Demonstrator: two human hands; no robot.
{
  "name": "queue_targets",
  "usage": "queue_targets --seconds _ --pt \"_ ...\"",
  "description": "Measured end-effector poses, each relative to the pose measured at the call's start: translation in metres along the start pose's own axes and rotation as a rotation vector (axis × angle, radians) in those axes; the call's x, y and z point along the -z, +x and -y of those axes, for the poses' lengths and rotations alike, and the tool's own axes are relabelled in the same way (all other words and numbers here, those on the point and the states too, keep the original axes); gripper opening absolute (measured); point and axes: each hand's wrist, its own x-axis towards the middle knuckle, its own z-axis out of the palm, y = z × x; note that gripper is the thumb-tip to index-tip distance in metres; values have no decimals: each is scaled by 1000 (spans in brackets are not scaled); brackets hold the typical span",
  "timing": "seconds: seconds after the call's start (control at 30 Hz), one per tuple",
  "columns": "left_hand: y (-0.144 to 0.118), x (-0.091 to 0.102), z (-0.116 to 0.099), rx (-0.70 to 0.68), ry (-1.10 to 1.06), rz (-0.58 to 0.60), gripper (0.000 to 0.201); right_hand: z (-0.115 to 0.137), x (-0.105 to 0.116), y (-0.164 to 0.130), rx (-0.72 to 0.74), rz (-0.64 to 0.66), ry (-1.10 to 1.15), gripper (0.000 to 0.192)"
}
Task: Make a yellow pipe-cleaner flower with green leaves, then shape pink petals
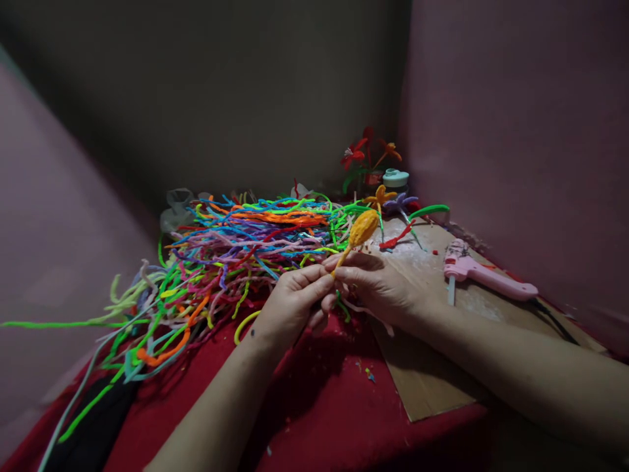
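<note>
A yellow pipe-cleaner flower bud (pixel 363 227) with a thin twisted stem stands tilted up to the right above my fingers. My left hand (pixel 299 295) pinches the lower end of its stem between thumb and fingers. From the other side, my right hand (pixel 376 282) closes on the same stem, fingertips touching those of the left. The stem's lowest part is hidden by the fingers. Just behind my hands lies a large heap of multicoloured pipe cleaners (pixel 255 239).
A pink hot glue gun (pixel 484 275) lies on the cardboard sheet (pixel 422 387) to the right. Finished pipe-cleaner flowers, an orange one (pixel 381 196) and a purple one (pixel 400 202), lie behind. A teal-lidded container (pixel 396 178) stands at the back. Red cloth (pixel 324 406) covers the table.
</note>
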Motion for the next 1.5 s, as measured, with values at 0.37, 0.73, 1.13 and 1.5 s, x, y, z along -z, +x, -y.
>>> queue_targets --seconds 0.37,0.73,1.13,1.5 --pt "4 -4 23 -484 964 -409 13 -6 5 3 17 -117 -69 12" --pt "3 -4 13 -391 767 -352 19 1 3 0 -14 -14 -159 22" --pt "1 -9 4 -164 371 -314 20 5 3 2 -11 30 -141 13" --pt "0 -7 1 -114 253 -282 19 7 2 -1 -31 54 -187 18"
